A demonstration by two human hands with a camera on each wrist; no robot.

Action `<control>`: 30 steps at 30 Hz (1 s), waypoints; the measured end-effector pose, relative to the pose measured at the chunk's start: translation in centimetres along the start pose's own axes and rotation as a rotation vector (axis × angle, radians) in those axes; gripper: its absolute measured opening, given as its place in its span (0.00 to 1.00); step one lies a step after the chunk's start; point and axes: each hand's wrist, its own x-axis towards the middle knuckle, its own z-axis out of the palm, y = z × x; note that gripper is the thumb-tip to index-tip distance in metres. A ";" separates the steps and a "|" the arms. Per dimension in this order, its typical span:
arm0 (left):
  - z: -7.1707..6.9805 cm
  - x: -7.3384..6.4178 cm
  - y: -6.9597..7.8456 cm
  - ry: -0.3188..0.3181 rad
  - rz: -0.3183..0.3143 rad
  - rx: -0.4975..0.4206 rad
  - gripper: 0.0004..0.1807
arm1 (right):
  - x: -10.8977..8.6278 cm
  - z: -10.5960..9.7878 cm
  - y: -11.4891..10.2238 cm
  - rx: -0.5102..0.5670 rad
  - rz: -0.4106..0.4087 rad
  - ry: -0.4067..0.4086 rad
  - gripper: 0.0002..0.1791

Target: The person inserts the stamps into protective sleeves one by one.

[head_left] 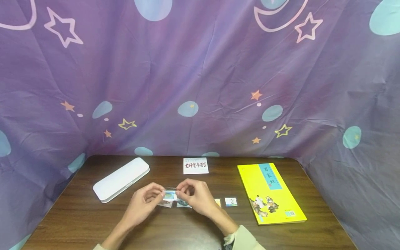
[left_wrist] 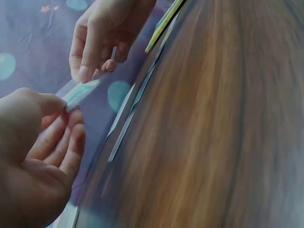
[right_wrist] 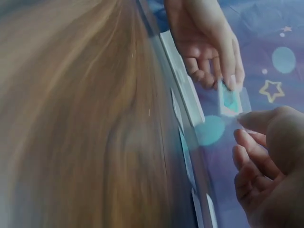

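Between both hands, above the table, is a small stamp-like picture card (head_left: 169,195) in a clear plastic sleeve. My left hand (head_left: 142,205) pinches its left end between thumb and fingers. At the other end, my right hand (head_left: 200,199) pinches the sleeve with thumb and forefinger. The right wrist view shows the card's blue-green picture (right_wrist: 231,100) with a pale border, and clear film sticking out beyond it. Seen from the left wrist, the card (left_wrist: 81,93) is tilted. Below the hands lie similar small cards (head_left: 231,201) in a row, some partly hidden by the hands.
A white case (head_left: 122,180) lies at the left of the brown wooden table (head_left: 168,231). At the back is a white card with dark red writing (head_left: 195,166). A yellow book (head_left: 273,194) lies on the right. A patterned purple cloth (head_left: 200,76) hangs behind the table.
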 end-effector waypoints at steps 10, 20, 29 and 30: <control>-3.8 -0.2 -1.4 0.112 -0.008 0.272 0.06 | 2.6 4.8 -1.4 -0.028 0.035 -0.028 0.12; -5.2 -0.1 -1.9 0.112 0.012 0.436 0.07 | 4.5 7.0 -2.1 -0.217 0.106 -0.097 0.08; -5.8 -0.2 -4.2 0.155 0.194 0.487 0.06 | 5.3 8.2 -2.2 -0.292 0.135 -0.156 0.08; -5.8 -0.2 -4.2 0.153 0.194 0.491 0.06 | 5.3 8.3 -2.3 -0.300 0.138 -0.160 0.08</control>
